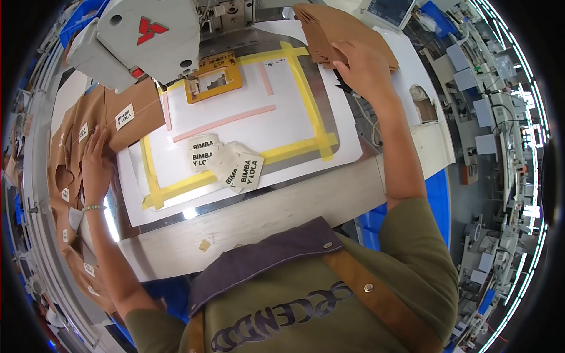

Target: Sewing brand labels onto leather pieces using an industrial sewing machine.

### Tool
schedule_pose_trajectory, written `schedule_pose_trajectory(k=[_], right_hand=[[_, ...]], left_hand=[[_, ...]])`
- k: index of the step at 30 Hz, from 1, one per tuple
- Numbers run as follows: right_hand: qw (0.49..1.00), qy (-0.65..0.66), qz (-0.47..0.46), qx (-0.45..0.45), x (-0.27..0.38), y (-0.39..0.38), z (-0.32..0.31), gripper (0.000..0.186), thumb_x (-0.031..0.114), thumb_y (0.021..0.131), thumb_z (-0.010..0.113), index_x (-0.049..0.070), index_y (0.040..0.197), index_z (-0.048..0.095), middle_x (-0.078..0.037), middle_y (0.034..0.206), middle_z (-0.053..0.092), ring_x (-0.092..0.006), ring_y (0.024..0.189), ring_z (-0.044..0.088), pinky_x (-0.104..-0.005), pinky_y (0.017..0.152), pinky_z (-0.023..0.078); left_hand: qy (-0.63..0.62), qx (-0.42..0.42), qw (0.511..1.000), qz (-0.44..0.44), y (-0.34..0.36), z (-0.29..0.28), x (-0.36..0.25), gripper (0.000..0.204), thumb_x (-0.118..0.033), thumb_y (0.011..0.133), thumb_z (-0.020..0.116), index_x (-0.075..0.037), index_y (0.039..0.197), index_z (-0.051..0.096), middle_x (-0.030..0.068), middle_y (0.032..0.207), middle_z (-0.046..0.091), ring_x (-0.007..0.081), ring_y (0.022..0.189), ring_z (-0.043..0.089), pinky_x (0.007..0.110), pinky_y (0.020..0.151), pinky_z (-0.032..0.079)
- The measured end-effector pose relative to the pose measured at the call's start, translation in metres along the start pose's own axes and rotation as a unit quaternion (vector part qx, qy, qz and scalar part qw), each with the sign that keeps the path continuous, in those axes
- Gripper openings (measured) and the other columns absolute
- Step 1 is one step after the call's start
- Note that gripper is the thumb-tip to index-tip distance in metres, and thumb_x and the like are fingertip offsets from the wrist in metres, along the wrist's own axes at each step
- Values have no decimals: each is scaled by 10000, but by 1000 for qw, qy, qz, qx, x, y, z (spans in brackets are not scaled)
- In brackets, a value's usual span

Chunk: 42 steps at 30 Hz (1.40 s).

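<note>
1. the left hand (96,162) lies palm down at the left, fingers fairly straight and close together, on the brown pieces (147,106); whether it pinches any of them i cannot tell.
2. those pieces overlap along the left side and run down toward the near left; several bear a small white label with black lettering.
3. the right hand (362,67) reaches to the far right, half open, thumb and fingers parted over the near edge of the brown stack (347,26); whether it grips a sheet i cannot tell.
4. between the hands, a white sheet (218,117) bears a rectangle of yellow tape (303,100).
5. inside that rectangle are pink strips (223,123) and, at the far side, an orange-yellow frame (235,79) around a window, beside the sewing machine (153,35).
6. loose white labels (220,159) overlap in a pile near the middle, partly covering the near tape.
7. a blue bin (450,26) at the far right has something whitish in it, too small to tell.
8. at the right, the white tabletop (435,132) has an opening; its inside is unclear.
9. below the table's near right edge is a blue surface (436,206); i cannot tell whether it is a bin.
</note>
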State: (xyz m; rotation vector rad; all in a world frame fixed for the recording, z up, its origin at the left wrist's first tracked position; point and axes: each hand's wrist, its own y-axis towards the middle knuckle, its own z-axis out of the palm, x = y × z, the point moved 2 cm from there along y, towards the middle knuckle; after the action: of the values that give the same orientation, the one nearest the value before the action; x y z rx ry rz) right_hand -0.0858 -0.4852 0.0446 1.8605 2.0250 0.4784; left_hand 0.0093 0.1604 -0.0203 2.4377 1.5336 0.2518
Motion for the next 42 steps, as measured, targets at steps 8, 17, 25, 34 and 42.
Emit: schedule_pose_trajectory(k=[8, 17, 25, 34, 42], right_hand=[[991, 119, 32, 55, -39, 4, -16, 286, 187, 983, 770, 34, 1224, 788, -103, 1309, 790, -296, 1203, 726, -397, 1039, 570], [961, 254, 23, 107, -64, 9, -13, 311, 146, 1065, 638, -46, 1278, 757, -122, 1338, 780, -250, 1183, 715, -343, 1051, 528], [961, 259, 8, 93, -67, 8, -9, 224, 93, 1028, 675, -44, 1174, 775, -82, 1306, 789, -257, 1126, 746, -353, 990, 564], [952, 290, 24, 101, -68, 15, -9, 204, 86, 1014, 683, -38, 1139, 787, -83, 1297, 784, -246, 1090, 742, -341, 985, 575], [965, 243, 10, 101, -60, 11, -8, 185, 112, 970, 746, 1, 1114, 784, -67, 1308, 772, -260, 1109, 744, -355, 977, 587]], left_hand=[[-76, -27, 997, 19, 21, -47, -105, 698, 122, 896, 557, -123, 1547, 615, 70, 1651, 565, 342, 1447, 588, 438, 1179, 528], [-165, -46, 978, 121, 20, -55, -163, 398, 43, 972, 663, -72, 1344, 745, 115, 1455, 713, 366, 1204, 735, 446, 1005, 607], [-203, 4, 970, 134, 20, -57, -173, 341, -2, 998, 677, -75, 1321, 758, 123, 1389, 742, 363, 1187, 737, 438, 1016, 593], [-250, 29, 962, 107, 18, -59, -174, 327, -3, 1004, 673, -58, 1315, 758, 128, 1368, 748, 362, 1190, 736, 431, 1023, 588], [-252, 33, 960, 120, 19, -55, -177, 318, -9, 1000, 683, -47, 1307, 758, 122, 1355, 753, 362, 1182, 738, 430, 1021, 589]])
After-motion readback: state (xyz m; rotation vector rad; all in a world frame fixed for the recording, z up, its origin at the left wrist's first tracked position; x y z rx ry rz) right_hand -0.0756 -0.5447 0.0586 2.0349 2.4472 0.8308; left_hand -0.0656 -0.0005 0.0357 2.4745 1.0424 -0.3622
